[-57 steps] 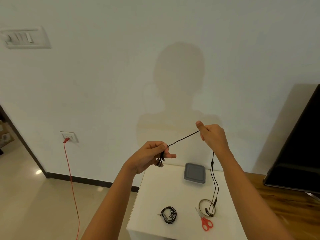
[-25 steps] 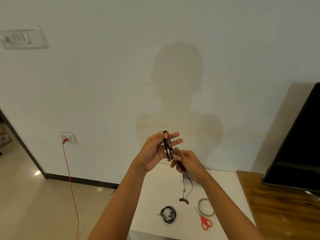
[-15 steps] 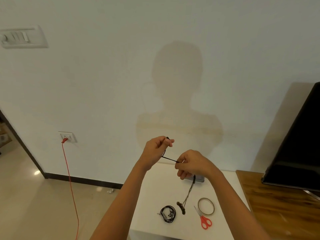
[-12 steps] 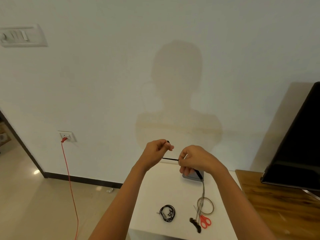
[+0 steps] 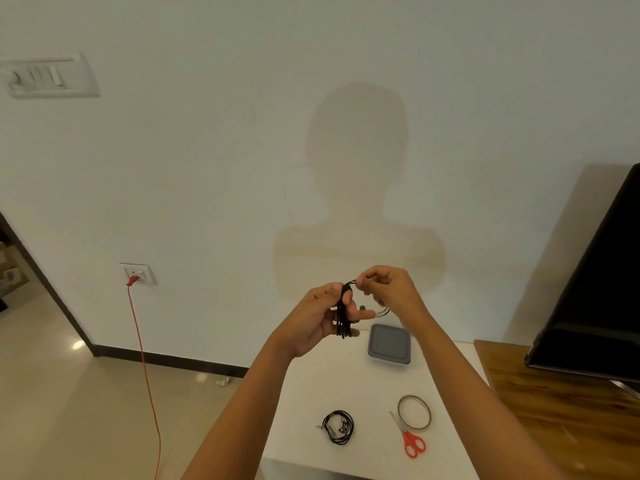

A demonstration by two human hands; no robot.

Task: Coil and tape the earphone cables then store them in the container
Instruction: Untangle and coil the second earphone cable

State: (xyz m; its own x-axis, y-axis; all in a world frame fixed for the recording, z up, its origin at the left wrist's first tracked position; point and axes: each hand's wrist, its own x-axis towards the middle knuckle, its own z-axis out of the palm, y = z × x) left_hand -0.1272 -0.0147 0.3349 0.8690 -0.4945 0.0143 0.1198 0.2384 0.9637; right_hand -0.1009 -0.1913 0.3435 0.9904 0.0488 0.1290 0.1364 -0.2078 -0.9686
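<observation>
My left hand (image 5: 320, 315) holds a black earphone cable (image 5: 343, 315) wound in several loops around its fingers, raised above the white table (image 5: 349, 382). My right hand (image 5: 388, 292) pinches the free end of that cable just right of the loops; a short stretch curves below it. A second black earphone (image 5: 338, 427) lies coiled on the table near the front. A grey lidded container (image 5: 389, 344) sits at the table's back. A roll of tape (image 5: 414, 411) and red-handled scissors (image 5: 410, 441) lie at the front right.
A wooden cabinet top (image 5: 561, 417) adjoins the table on the right, with a black TV screen (image 5: 595, 289) on it. A red cord (image 5: 145, 368) hangs from a wall socket (image 5: 136, 273) on the left. A white wall stands directly behind the table.
My right hand has risen and closed in on my left hand. The dangling cable end with the earbuds has been wound up, so almost nothing hangs down over the table now.
</observation>
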